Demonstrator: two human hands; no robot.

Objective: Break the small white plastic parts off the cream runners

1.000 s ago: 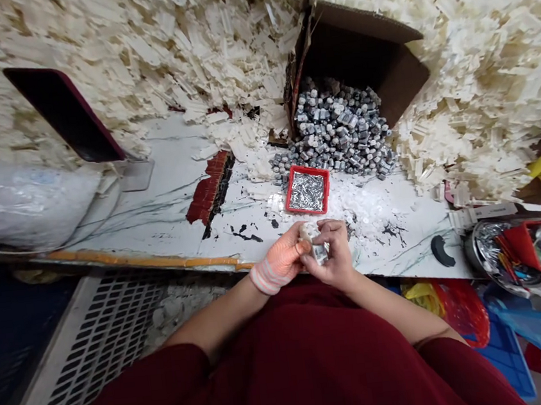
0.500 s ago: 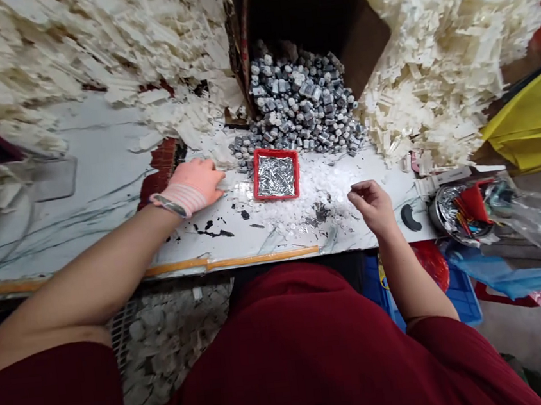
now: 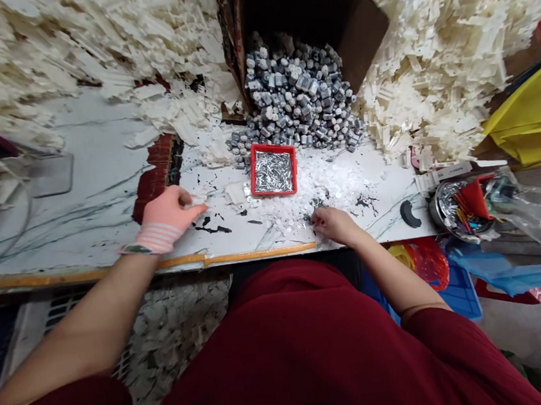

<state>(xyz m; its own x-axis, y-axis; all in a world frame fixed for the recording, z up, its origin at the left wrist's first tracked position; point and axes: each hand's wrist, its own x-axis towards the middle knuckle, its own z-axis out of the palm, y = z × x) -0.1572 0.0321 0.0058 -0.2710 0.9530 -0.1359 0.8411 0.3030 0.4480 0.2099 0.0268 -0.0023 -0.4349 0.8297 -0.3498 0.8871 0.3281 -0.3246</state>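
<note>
My left hand (image 3: 166, 218), in a pink glove with pale bands at the wrist, is above the left part of the table with its fingers curled. A small whitish plastic piece (image 3: 196, 198) shows between thumb and fingers. My bare right hand (image 3: 335, 225) is low at the near edge of a scatter of small clear-white discs (image 3: 331, 183), fingertips pinched together; whatever is in them is too small to make out. Between the hands, farther back, a red square tray (image 3: 275, 193) holds many short metal pins (image 3: 272, 171).
Small silver motors (image 3: 298, 96) spill from a cardboard box (image 3: 364, 35) behind the tray. Heaps of cream plastic pieces (image 3: 433, 50) rise on both sides. A metal bowl of small parts (image 3: 438, 214) and a black curved piece (image 3: 409, 213) are at right. Orange tape (image 3: 261, 253) lines the table's front edge.
My left hand has come back toward me and left from beside the tray, now with a whitish plastic piece. The right hand has moved left and nearer to the edge of the discs.
</note>
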